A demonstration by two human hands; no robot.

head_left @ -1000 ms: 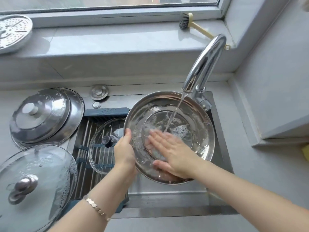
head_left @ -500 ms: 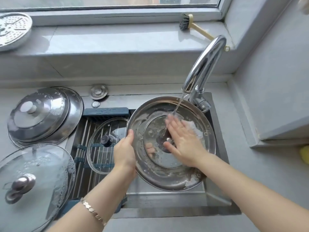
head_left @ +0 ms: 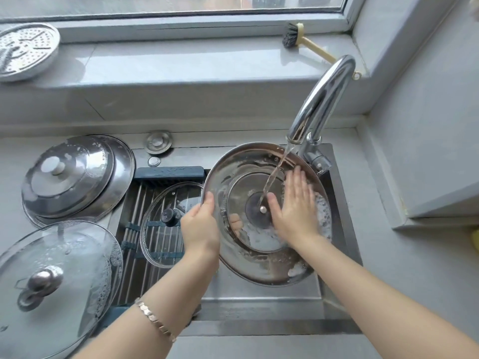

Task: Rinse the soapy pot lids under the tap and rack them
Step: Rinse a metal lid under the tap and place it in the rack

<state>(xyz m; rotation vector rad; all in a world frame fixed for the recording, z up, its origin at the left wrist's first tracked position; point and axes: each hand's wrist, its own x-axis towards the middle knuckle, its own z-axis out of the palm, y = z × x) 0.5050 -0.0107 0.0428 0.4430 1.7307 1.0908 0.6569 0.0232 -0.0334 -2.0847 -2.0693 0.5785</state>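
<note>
Under the tap (head_left: 321,104) I hold the steel lid (head_left: 241,257): my left hand (head_left: 201,229) grips its left rim, my right hand (head_left: 295,208) lies flat, fingers straight, on its soapy inside. A glass lid (head_left: 160,244) rests on the rack (head_left: 131,203) just left.

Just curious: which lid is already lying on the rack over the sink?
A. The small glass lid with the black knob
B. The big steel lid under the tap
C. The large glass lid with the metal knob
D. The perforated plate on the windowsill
A: the small glass lid with the black knob lies flat on the bars of the rack, while the steel lid is under the running tap.
</note>
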